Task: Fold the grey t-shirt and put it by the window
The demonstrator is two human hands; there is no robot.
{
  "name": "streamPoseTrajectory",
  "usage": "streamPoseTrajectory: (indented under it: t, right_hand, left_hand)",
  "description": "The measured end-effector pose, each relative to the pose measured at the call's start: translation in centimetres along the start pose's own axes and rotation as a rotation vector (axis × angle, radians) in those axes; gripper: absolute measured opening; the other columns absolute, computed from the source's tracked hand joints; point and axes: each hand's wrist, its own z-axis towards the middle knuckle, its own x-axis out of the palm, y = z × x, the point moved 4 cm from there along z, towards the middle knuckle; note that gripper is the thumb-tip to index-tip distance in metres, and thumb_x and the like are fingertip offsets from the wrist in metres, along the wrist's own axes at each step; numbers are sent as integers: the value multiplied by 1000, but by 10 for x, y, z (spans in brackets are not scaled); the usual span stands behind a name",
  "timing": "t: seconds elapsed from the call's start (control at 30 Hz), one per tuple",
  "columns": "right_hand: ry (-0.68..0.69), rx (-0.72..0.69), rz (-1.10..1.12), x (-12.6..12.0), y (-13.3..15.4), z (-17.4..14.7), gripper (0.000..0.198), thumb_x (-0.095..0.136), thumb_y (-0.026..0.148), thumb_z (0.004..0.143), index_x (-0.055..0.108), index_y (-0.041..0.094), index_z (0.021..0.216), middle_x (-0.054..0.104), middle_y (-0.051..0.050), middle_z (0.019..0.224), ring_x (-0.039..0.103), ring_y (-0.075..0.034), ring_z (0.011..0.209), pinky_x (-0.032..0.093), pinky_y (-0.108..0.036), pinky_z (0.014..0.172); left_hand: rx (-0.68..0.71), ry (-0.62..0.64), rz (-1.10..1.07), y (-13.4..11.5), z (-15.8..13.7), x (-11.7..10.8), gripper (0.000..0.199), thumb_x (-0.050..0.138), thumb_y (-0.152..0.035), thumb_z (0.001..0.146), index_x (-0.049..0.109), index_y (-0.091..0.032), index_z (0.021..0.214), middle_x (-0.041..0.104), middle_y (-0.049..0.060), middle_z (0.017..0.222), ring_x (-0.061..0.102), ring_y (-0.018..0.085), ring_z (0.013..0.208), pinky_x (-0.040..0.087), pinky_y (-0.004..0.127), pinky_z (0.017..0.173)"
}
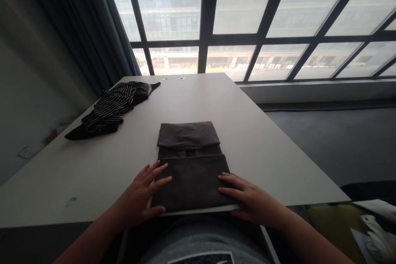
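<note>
A dark grey-brown folded garment [192, 181] lies flat at the near edge of the white table. Its far end is folded over toward me and its near end is folded away from me, with a narrow strip showing between the two flaps. My left hand [140, 198] rests on the garment's left edge, fingers spread. On the right edge lies my right hand [247, 198], its fingers stretched over the cloth and the thumb low near the table edge. What kind of garment it is, I cannot tell.
A crumpled black-and-white striped garment [116, 107] lies on the far left of the white table [262, 161]. Beyond stand a large window [235, 8] and a dark curtain [80, 20]. A yellow-green seat [334, 227] with white items is at lower right.
</note>
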Motion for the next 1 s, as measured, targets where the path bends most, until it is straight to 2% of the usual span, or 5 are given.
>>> streamPoseTrajectory:
  t: [0.2,0.37,0.5,0.73,1.0]
  right_hand:
    - [-130,-13,-51,6,1,-5,44,71,27,98,69,31,142,62,-10,151,58,-30,143,53,-47,117]
    - [-173,-13,-82,7,2,-5,52,63,12,97,66,31,145,64,-9,148,61,-26,139,54,-43,116]
    - [-240,35,-109,7,0,-8,59,52,2,91,66,29,142,60,-10,151,63,-25,136,58,-43,111]
    - [-262,-24,-32,-1,4,2,24,60,20,101,74,28,118,76,-9,113,71,-24,110,60,-42,99]
    - [-268,139,170,-56,-5,22,19,64,39,102,76,27,111,77,-7,102,74,-22,93,61,-34,82]
  left_hand:
    - [42,-32,-22,-21,-17,3,33,74,-32,93,74,-32,127,76,10,121,73,28,109,63,45,98]
    - [128,-78,-44,-19,-26,3,47,54,-12,97,69,-34,136,75,7,128,72,23,119,60,39,106]
    - [12,-106,-47,-12,-27,9,53,63,-14,89,66,-31,138,73,11,131,70,27,119,62,42,102]
    - [49,-113,-88,-17,-25,3,27,56,-20,100,76,-31,113,78,7,107,73,21,97,63,35,88]
    - [-13,-203,-159,-1,3,-52,28,55,-33,104,73,-34,125,80,4,106,77,20,94,62,31,85]
